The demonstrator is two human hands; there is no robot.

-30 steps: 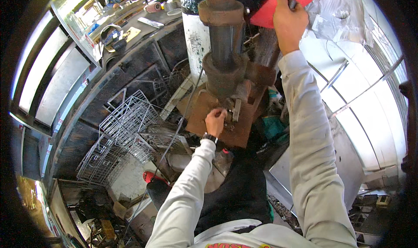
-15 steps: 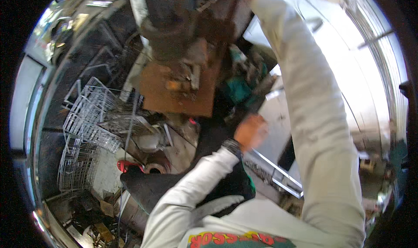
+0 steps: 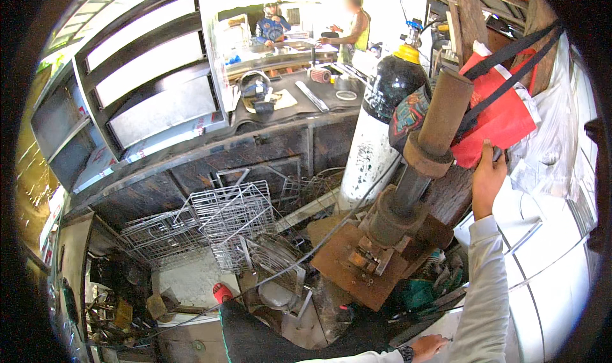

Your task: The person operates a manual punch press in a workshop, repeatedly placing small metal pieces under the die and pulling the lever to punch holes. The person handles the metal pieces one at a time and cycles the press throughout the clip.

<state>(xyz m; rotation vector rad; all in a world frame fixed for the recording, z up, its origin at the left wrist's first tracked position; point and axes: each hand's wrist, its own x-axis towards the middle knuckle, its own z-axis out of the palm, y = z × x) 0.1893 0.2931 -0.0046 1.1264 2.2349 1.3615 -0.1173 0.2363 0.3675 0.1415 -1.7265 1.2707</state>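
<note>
My right hand is raised at the right, next to a red bag with black straps. Its fingers are closed around something small and dark that I cannot make out. My left hand, wearing a dark watch, is low near the bottom edge with its fingers curled. Whatever it may hold is too small to name. Between the hands and the bench stands a rusty metal column on a brown square plate, with small metal blocks at its foot.
A white gas cylinder with a black top stands behind the column. Wire racks lean below a dark workbench, which carries a welding mask. A cable crosses in front. Two people are at a far table.
The view has swung up and left, bringing in the bench, cylinder and people. My right hand, at the top edge before, now shows beside the red bag; my left hand sits lower in view.
</note>
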